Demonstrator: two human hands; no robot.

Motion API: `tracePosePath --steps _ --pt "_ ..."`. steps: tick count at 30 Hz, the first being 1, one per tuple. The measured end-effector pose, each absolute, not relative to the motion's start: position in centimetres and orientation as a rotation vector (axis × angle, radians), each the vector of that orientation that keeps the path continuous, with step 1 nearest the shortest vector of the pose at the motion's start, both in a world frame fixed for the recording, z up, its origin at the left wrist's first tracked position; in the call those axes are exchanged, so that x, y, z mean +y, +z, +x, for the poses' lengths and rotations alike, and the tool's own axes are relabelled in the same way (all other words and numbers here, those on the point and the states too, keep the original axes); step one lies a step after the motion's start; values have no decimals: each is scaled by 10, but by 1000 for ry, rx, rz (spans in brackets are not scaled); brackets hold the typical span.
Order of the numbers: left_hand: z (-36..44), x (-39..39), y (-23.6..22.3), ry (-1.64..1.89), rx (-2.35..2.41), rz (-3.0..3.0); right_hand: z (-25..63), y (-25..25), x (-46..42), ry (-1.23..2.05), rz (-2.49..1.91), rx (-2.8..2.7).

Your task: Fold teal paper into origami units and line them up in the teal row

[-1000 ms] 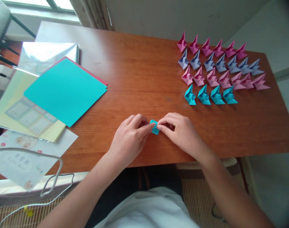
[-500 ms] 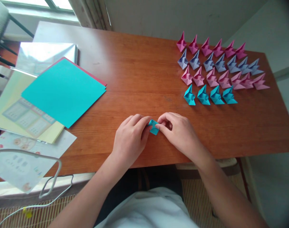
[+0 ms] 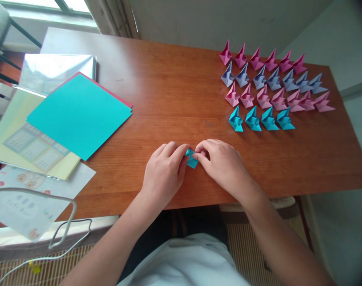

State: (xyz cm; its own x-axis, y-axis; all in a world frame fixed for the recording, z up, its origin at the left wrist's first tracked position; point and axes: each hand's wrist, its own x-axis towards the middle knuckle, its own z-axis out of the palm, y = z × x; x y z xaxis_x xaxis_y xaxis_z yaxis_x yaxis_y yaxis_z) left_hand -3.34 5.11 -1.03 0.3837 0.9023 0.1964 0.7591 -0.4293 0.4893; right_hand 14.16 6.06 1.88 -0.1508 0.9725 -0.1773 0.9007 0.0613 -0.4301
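Near the front edge of the wooden table, a small piece of folded turquoise paper [image 3: 192, 161] is pinched between my two hands. My left hand [image 3: 166, 169] grips its left side with thumb and fingertips. From the right, my right hand [image 3: 221, 161] closes thumb and index finger on the other side. The fingertips cover parts of the paper. Beyond my right hand stands a row of turquoise origami pieces [image 3: 253, 120], pointed and hollow in the middle. Behind them are rows of light pink [image 3: 263, 98], lavender [image 3: 260, 79] and magenta [image 3: 256, 60] ones.
Large turquoise paper sheets [image 3: 79, 115] with a red sheet beneath lie on the left, over a yellow pack [image 3: 57, 169] and a shiny clear packet [image 3: 62, 65]. A printed white sheet [image 3: 29, 210] and a grey metal bar [image 3: 72, 214] are at the lower left.
My right hand's thumb and fingers have shifted slightly left, further over the folded paper. My left hand keeps its pinch. The whole view has drifted slightly.
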Motion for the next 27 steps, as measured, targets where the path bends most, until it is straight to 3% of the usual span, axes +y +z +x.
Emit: tracePosePath --steps 17,27 --pt "-32 50 -7 603 1457 2324 152 -9 30 581 -1542 -1976" --pt "-39 49 1 782 1299 1944 150 5 22 934 -1396 -1607"
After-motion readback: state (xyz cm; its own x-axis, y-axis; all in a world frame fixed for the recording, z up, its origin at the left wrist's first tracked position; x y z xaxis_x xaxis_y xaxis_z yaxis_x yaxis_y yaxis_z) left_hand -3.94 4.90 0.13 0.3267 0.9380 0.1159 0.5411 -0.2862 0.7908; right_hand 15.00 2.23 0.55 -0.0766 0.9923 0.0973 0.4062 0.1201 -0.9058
